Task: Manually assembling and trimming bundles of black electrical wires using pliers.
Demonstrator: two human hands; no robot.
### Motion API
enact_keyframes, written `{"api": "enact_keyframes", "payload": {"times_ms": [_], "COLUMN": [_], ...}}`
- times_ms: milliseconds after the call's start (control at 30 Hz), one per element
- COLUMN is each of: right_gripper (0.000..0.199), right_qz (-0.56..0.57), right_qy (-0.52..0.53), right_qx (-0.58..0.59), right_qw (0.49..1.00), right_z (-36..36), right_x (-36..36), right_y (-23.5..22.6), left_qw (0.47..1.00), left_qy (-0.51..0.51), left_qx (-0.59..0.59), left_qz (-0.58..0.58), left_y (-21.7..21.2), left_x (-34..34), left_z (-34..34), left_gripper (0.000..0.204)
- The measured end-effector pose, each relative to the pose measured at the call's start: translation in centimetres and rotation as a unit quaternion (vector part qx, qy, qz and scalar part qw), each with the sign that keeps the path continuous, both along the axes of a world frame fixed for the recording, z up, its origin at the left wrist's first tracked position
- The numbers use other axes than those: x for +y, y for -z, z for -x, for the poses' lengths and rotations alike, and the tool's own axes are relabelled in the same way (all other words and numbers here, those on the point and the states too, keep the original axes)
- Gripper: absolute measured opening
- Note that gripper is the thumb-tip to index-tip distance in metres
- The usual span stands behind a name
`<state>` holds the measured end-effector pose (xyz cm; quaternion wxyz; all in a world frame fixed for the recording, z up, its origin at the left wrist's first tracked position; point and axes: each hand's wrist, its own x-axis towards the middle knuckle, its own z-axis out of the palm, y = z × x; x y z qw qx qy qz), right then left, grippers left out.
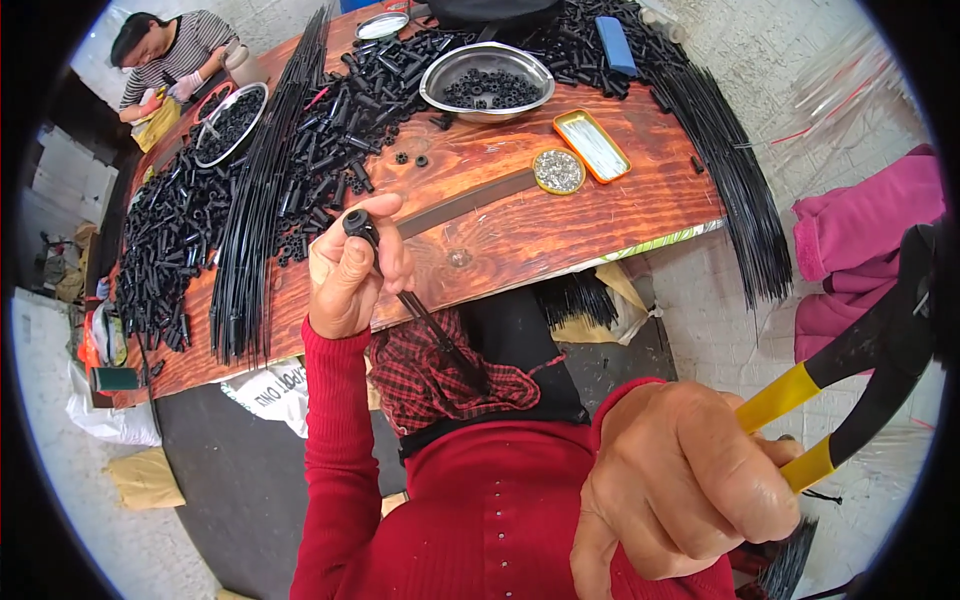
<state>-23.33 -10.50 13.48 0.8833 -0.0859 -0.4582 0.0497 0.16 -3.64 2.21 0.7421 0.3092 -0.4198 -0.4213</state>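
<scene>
left hand [350, 275] grips black rod [415, 305] over table edge [560, 270] | right hand [680, 485] clenches pliers [850, 380], apparently clear of table

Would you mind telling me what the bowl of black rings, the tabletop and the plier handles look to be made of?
Bowl: shiny silver, mirror glints, likely stainless steel. Tabletop: reddish-brown boards with visible grain and a knot, apparently varnished wood. Plier handles, in the right hand: yellow and black sleeves, probably rubber or plastic over metal.
</scene>
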Motion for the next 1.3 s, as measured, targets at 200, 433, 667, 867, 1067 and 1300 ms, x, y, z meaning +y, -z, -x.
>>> {"api": "enact_keyframes", "payload": {"times_ms": [200,433,667,867,1067,1300], "right_gripper": [0.040,0.031,0.014,0.019,0.020,0.023], "right_qz": [0.091,0.010,-0.044,-0.075,-0.065,0.095], "right_qy": [-0.108,0.039,0.120,0.161,0.184,0.410], "right_qx": [0.013,-0.023,0.035,0.092,0.111,0.268], "right_qw": [0.990,0.999,0.991,0.980,0.975,0.867], "right_z": [-1.6,-0.8,-1.7,-1.7,-1.9,-0.3], "right_x": [-1.0,-1.1,-4.5,-5.1,-5.5,-6.8], "right_y": [-1.2,1.8,6.6,8.5,9.1,9.5], "left_qw": [1.000,1.000,1.000,1.000,1.000,1.000], "left_qy": [0.002,0.000,-0.006,-0.016,-0.017,-0.030], "left_qx": [0.001,0.003,0.003,0.001,-0.001,0.006], "left_qz": [0.003,0.008,-0.006,-0.005,0.003,0.006], "left_y": [0.3,0.4,0.5,0.2,0.3,0.5], "left_x": [0.0,0.0,0.2,0.2,0.1,0.2], "left_z": [-0.3,-0.2,-0.1,-0.1,-0.1,0.0], "left_gripper": [0.053,0.053,0.053,0.053,0.053,0.053]}}
